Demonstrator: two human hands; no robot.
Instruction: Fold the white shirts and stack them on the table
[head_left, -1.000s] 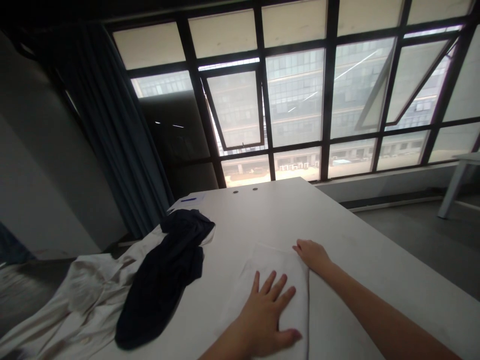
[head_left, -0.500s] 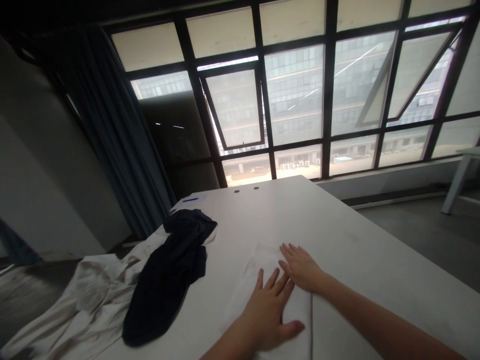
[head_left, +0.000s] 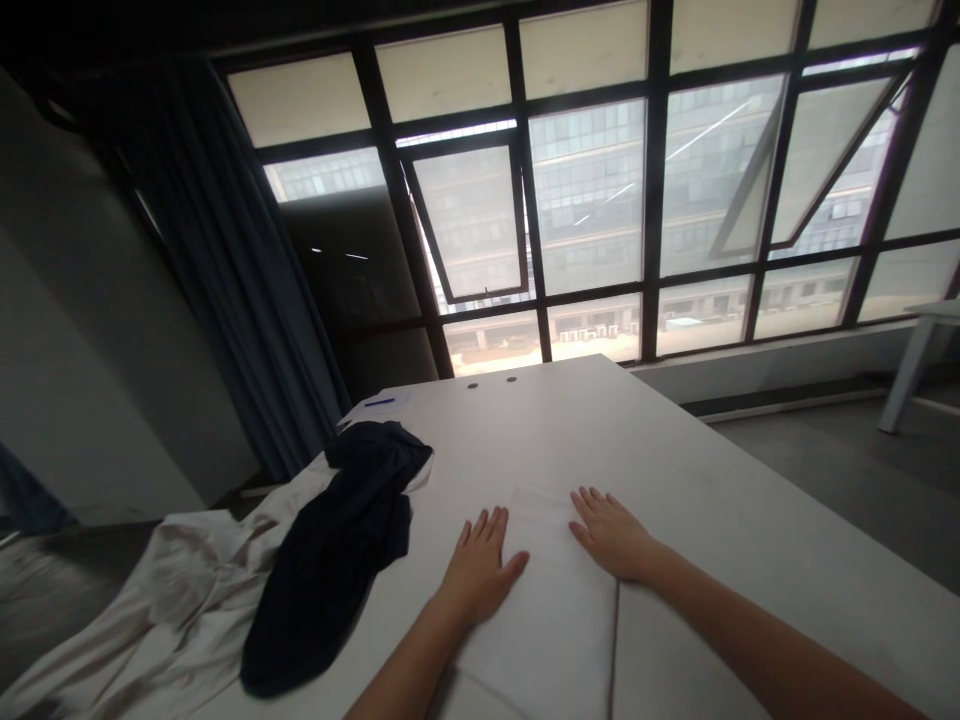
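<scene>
A folded white cloth (head_left: 551, 610) lies flat on the white table (head_left: 675, 470) in front of me. My left hand (head_left: 478, 565) rests open, palm down, on the cloth's left edge. On the cloth's far right part, my right hand (head_left: 611, 535) lies flat with its fingers spread. Neither hand holds anything.
A dark navy garment (head_left: 337, 545) lies crumpled to the left, over a pale beige garment (head_left: 172, 600) that hangs off the table's left edge. A blue pen (head_left: 379, 402) on paper sits at the far left corner. Windows and a dark curtain (head_left: 240, 270) stand behind.
My left hand has slid left and forward across the cloth to its left edge. My right hand has shifted slightly, staying flat on the cloth.
</scene>
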